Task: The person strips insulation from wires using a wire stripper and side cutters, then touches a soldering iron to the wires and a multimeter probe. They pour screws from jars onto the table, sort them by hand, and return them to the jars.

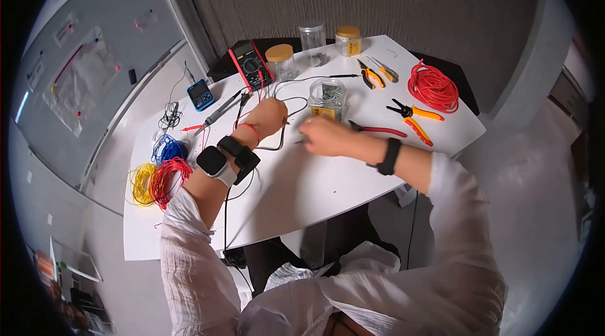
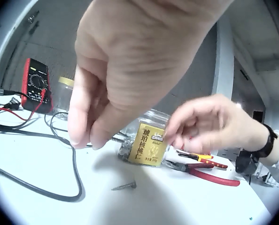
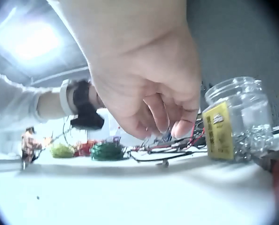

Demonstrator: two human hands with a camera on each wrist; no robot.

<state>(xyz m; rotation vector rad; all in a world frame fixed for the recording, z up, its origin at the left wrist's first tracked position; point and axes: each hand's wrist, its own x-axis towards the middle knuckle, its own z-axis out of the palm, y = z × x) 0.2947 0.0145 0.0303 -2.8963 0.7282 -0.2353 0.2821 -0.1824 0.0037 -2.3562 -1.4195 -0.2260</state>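
Far left of the left hand, coiled yellow, red and blue wire bundles lie on the white surface. Left hand: fingers curled downward, thumb and fingertips pressed together near the black cable; whether they pinch anything, I cannot tell. Below and just right of it, one small dark screw lies loose on the surface. Behind, between the two hands, stands the clear glass jar with yellow label, holding screws. Right hand: fingers curled together, tips nearly closed, above the surface; contents not discernible. Beyond it, red-handled pliers.
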